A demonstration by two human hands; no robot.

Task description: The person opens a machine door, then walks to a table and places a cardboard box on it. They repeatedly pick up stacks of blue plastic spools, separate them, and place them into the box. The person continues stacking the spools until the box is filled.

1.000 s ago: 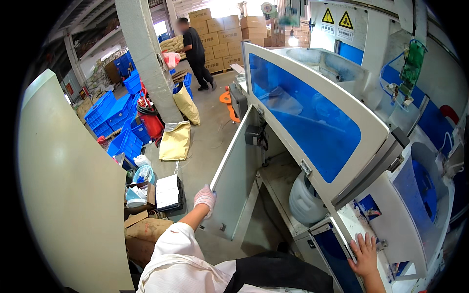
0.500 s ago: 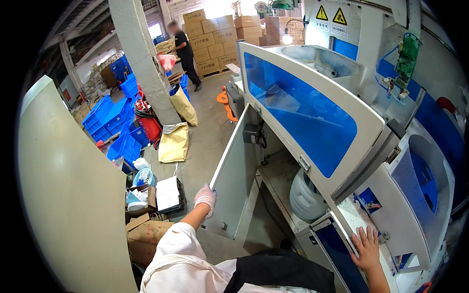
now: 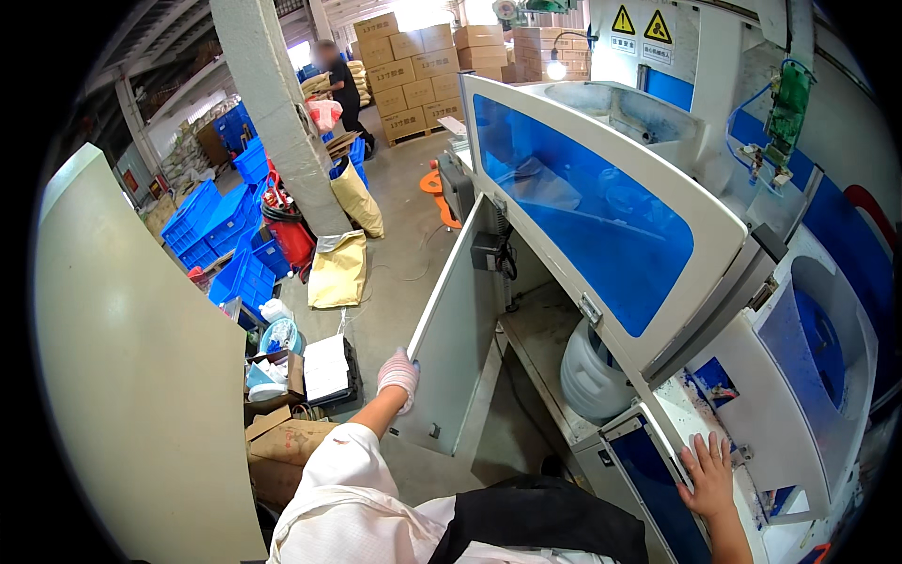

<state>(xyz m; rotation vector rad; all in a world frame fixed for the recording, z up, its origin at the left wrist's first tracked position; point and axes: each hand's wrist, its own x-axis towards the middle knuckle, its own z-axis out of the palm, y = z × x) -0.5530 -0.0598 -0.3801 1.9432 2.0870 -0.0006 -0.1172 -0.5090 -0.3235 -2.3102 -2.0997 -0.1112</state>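
Observation:
My left hand, in a striped pale glove, is closed round the free edge of a light grey cabinet door. The door stands swung out from the lower part of a white machine. Bare and with fingers spread, my right hand lies on the white frame of the machine, at the edge of a small panel with a dark blue window. Inside the open cabinet stands a whitish plastic drum. Above it slants a white cover with a large blue window.
On the left rises a big cream panel. Beyond the door are an open black case with white paper, a cardboard box, a yellow sack, a red fire extinguisher, blue crates and a pillar. A person stands near stacked cartons.
The view has shifted slightly. The person in the background has moved a little and leans toward the sacks. Both my hands keep their places on the door and the machine frame.

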